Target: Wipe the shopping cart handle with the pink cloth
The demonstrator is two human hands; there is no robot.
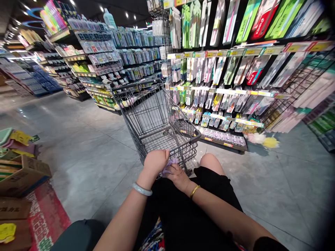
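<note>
In front of my knees stands a grey wire shopping cart (146,113) with its basket bare. My left hand (155,162), a pale bangle at its wrist, is closed at the left end of the cart's push bar (184,143) and seems wrapped round it; its fingertips are hidden. Just below and to the right, my right hand (179,177) has its fingers bent over a crumpled purple cloth (170,164) and presses it near the bar. A gold bracelet circles the right wrist. Part of the cloth is hidden by both hands.
A rack of packaged toothbrushes or similar goods (220,69) rises behind and right of the cart. Stocked shelves (96,52) line the back left. A cardboard box (31,174) stands at the left on a red mat (49,209). Grey floor tiles (89,150) lie between.
</note>
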